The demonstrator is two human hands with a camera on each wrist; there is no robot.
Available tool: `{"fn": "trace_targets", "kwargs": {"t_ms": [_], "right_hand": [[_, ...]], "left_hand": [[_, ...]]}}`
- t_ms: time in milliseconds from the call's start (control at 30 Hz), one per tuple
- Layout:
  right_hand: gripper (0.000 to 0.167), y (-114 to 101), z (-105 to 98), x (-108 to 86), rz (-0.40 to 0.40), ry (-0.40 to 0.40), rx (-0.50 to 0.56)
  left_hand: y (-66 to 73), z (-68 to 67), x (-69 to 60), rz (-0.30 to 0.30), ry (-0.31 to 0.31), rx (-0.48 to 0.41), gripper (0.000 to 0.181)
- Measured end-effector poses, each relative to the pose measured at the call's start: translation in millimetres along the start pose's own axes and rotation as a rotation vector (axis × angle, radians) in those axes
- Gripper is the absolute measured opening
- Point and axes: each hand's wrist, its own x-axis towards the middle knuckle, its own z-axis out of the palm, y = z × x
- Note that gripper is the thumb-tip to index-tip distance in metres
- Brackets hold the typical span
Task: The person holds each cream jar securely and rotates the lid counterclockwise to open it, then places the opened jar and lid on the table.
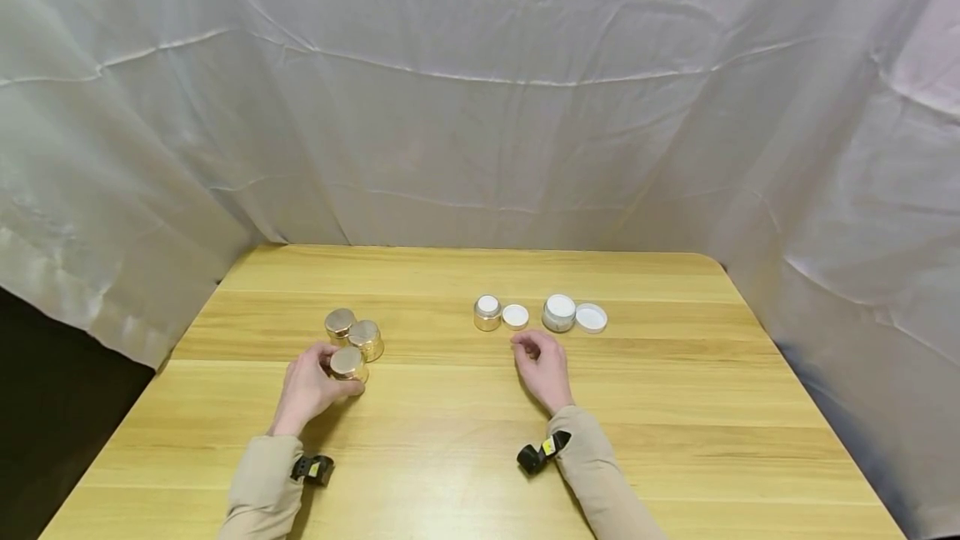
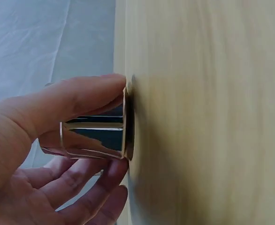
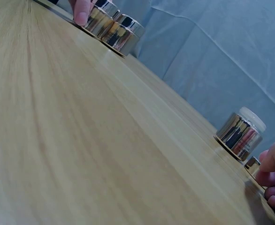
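A pale curtain hangs behind the wooden table. My right hand is loosely curled; my left hand pinches a gold jar, at the table's left, just in front of two more gold jars. Beyond my right hand are two uncapped jars, each just beside a white lid.

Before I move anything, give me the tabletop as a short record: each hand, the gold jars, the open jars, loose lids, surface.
Left hand: grips one gold-topped jar
Other gold-topped jars: two, one farther left, one farther right, just beyond it
Right hand: fingers bent, no held object visible, near the small white-faced lid
Open jars: gold jar left of that lid; pale jar right of it
Other loose lid: larger white-faced lid, right of the pale jar
Surface: wooden table
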Motion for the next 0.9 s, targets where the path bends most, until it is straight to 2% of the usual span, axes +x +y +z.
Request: {"fn": "trace_targets", "kwargs": {"t_ms": [133,267,400,533,600,767,833,900], "right_hand": [[0.01,0,0,0.1,-0.003,-0.001,-0.001],[0.01,0,0,0.2,-0.001,-0.001,0.0],[0.01,0,0,0.5,0.006,0.0,0.002],[0.01,-1,0,0.4,0.004,0.002,0.006],[0.01,0,0,0.2,-0.001,0.003,0.007],[0.011,2,1,-0.2,-0.006,0.01,0.003],[0.011,2,1,-0.3,-0.007,0.013,0.003],[0.011,2,1,-0.2,-0.007,0.013,0.003]], "left_hand": [[-1.1,-0.5,-0.5,-0.029,0.002,-0.064,0.064],[0.2,-1.7,-0.8,-0.048,-0.05,-0.196,0.062],[3.0,-1.7,-0.1,-0.056,-0.118,-0.433,0.055],[8.4,1.4,-1.1,-0.049,-0.145,-0.642,0.038],[12.3,4.6,-1.5,-0.037,-0.15,-0.708,0.028],[23.7,18.1,0.8,-0.025,-0.171,-0.824,0.021],[28.8,24.6,1.6,-0.032,-0.211,-0.921,0.026],[34.1,32.1,2.7,-0.037,-0.26,-1.033,0.039]]}}
